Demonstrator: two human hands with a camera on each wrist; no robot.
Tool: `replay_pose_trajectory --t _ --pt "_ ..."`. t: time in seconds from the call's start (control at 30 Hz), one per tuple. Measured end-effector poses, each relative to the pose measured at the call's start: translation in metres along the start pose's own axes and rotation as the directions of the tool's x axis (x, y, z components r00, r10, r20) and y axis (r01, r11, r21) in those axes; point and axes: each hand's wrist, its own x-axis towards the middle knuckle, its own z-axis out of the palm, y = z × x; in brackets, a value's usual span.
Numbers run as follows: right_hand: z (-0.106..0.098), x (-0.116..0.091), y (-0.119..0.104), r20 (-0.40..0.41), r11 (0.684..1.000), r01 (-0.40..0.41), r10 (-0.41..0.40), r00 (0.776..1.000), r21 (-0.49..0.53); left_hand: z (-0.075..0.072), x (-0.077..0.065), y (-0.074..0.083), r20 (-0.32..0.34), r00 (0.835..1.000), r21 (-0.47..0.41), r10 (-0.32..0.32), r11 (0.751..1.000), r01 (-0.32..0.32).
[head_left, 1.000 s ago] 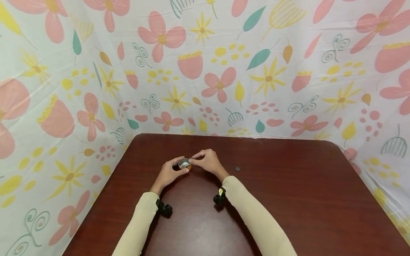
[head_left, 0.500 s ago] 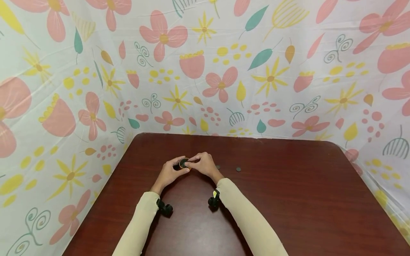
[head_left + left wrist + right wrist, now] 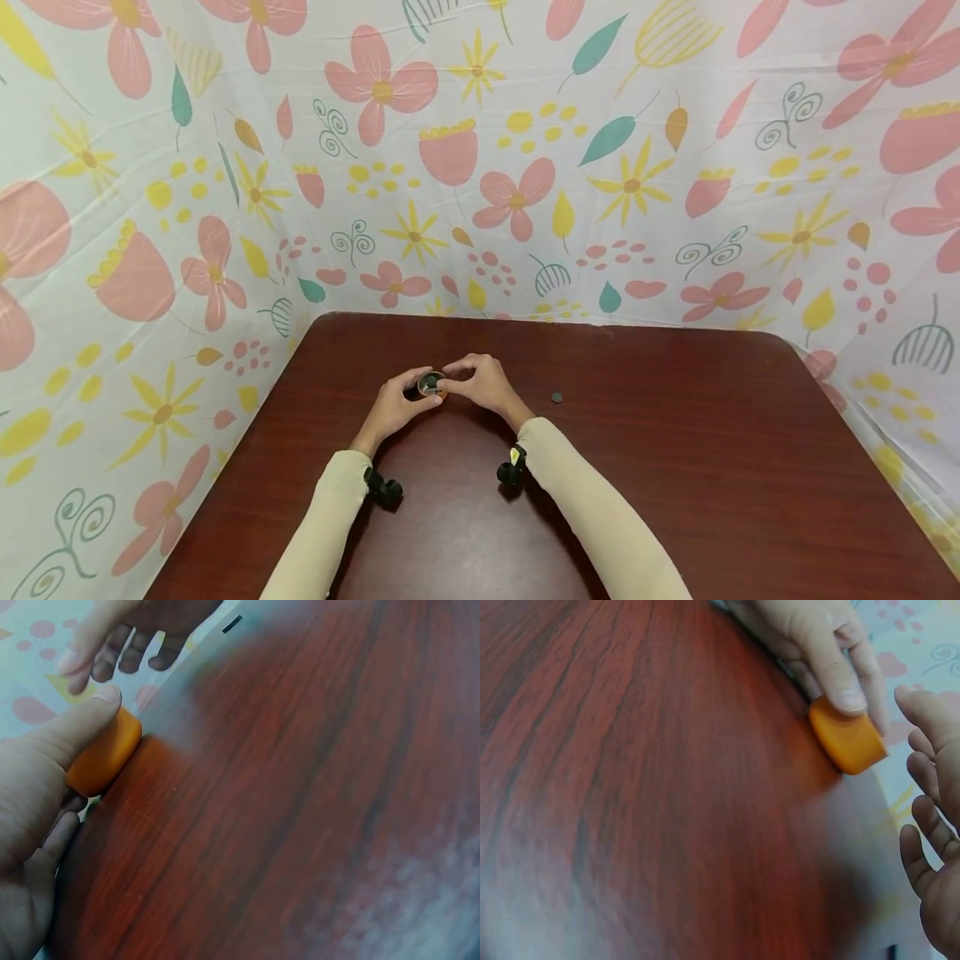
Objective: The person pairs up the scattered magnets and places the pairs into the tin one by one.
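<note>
In the head view my left hand [image 3: 392,407] grips a small round orange cup [image 3: 846,742] that stands at the far left of the table. Its thumb presses the near side, and the other fingers go round behind. The cup's inside is silvery, and a dark disc [image 3: 431,381] shows in it. My right hand [image 3: 486,385] is at the cup's right rim, thumb and fingers spread apart with nothing visible between them. To the right of that hand, a small dark round disc [image 3: 557,397] lies flat on the table. The cup's bottom is hidden from the head view.
The brown wooden table [image 3: 675,467] has rounded far corners. Flower-patterned cloth [image 3: 517,167] hangs close behind it and along its left side. A black wrist camera [image 3: 385,489] sits on the left wrist, another [image 3: 512,471] on the right.
My right hand went left over the cup and has since drawn back a little to the right. A dark disc now shows inside the cup. The left hand has stayed in place.
</note>
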Motion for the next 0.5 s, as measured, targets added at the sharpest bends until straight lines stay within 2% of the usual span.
replay_pose_trajectory --t 0.23,0.5 --pt "-0.03 -0.016 -0.004 -0.013 0.996 0.044 -0.046 0.999 -0.077 0.0 -0.001 0.001 0.008 1.0 0.014 -0.008 1.0 0.008" --pt "-0.081 -0.037 0.001 -0.056 0.983 0.033 -0.044 0.997 -0.18 -0.006 -0.001 0.006 0.003 1.0 -0.009 -0.021 1.0 0.021"
